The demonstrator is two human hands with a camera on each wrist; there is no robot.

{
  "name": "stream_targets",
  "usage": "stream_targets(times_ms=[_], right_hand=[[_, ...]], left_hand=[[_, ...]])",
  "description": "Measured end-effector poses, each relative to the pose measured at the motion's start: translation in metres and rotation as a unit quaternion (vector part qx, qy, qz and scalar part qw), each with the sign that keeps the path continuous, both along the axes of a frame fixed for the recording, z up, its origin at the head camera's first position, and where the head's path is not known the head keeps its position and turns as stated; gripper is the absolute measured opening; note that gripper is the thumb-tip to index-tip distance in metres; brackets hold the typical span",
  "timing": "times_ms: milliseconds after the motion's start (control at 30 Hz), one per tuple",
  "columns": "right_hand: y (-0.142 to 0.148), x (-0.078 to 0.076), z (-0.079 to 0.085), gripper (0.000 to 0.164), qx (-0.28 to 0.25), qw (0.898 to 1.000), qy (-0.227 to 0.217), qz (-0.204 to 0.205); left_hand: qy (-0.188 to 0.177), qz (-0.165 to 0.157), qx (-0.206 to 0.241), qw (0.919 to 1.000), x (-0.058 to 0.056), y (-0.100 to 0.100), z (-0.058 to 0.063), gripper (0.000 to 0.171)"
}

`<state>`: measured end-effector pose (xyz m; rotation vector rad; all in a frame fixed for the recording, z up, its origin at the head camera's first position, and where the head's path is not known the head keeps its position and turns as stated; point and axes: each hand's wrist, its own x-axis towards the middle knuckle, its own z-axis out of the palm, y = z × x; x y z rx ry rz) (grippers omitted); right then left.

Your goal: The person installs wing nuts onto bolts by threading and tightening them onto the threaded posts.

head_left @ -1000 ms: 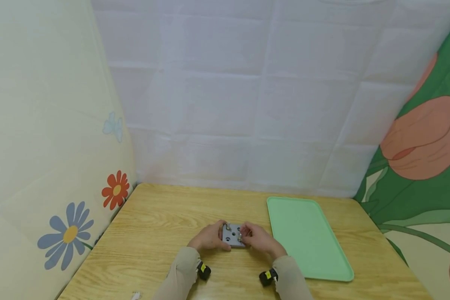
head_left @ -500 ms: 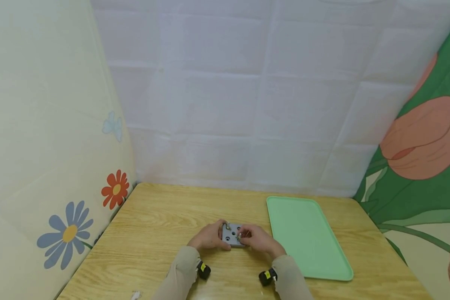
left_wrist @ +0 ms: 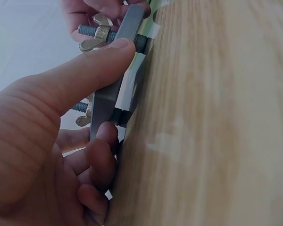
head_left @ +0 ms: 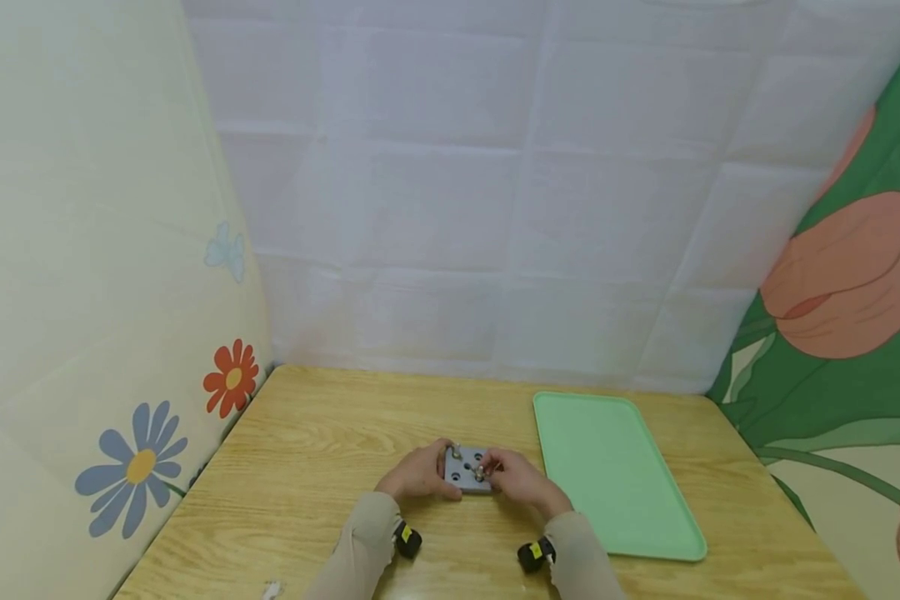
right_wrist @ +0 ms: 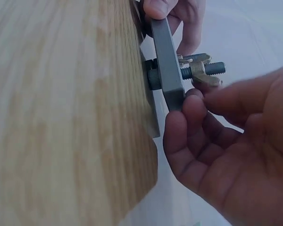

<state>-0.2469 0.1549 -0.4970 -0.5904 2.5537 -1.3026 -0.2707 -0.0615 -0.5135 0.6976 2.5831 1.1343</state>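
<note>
A small grey metal plate [head_left: 462, 484] with several holes is held just above the table, tilted on edge in the wrist views. Two bolts pass through it, each carrying a brass-coloured wing nut. My left hand [head_left: 418, 473] grips the plate's left side, thumb on the near edge and fingers around the far side, close to the left wing nut [left_wrist: 84, 120]. At the plate's right side, my right hand [head_left: 521, 481] has its thumb and forefinger at the right wing nut [right_wrist: 205, 73], while other fingertips touch the plate's end. Dark knurled bolt heads [right_wrist: 153, 77] stick out underneath.
A light green tray [head_left: 618, 475] lies on the wooden table [head_left: 330, 433] to the right of my hands. Near the front left edge is a small whitish scrap [head_left: 272, 590]. Cloth hangings stand behind and at both sides.
My right fingers shift over the right wing nut, moving inward and then slightly back, and its wings sit at a different angle. The left hand and plate stay in place.
</note>
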Motion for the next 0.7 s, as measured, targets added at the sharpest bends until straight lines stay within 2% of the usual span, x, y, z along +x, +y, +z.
stream_targets(times_ms=[100,267,500,700], right_hand=[[0.0015,-0.0017,-0.0009,0.016,-0.012,1.0,-0.003,0.0],[0.0028,-0.0021,-0.0001,0.01,0.013,1.0,0.011,0.005],[0.0024,-0.0018,0.0003,0.028,0.027,0.999,0.027,0.034],[0.0003,0.0004,0.0028,0.015,0.037,0.998,0.037,0.045]], left_hand=[[0.002,0.0,0.0,1.0,-0.0005,0.0001,-0.0001,0.078],[0.006,0.001,0.0,1.0,-0.0016,0.0007,-0.0017,0.077],[0.003,0.0,0.001,1.0,-0.0016,0.0006,-0.0027,0.074],[0.0,0.001,-0.002,1.0,-0.0018,0.0006,-0.0032,0.075]])
